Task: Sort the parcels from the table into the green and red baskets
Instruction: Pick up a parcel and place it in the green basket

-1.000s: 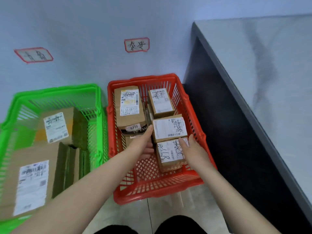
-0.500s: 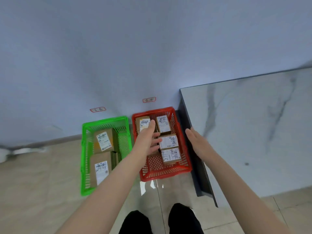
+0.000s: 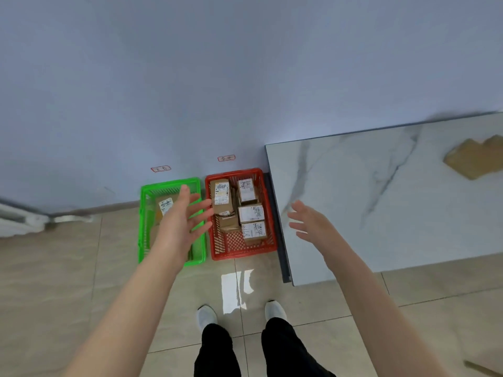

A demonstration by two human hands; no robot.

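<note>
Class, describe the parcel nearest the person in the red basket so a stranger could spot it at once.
Find the marble table; the red basket sits on the floor beside its left edge. Three white-labelled parcels line the basket's right wall, and this parcel is the last, nearest the person's shoes, with bare mesh beside it.

Soft, even light, white glare on the floor [image 3: 236, 291], blurred, warped edges.

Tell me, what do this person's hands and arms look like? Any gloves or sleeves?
No gloves: the left hand and the right hand are bare, with no ring, watch or wristband showing. No sleeve covers either arm as far as the view reaches. Lower down, the person wears dark trousers and white shoes.
</note>
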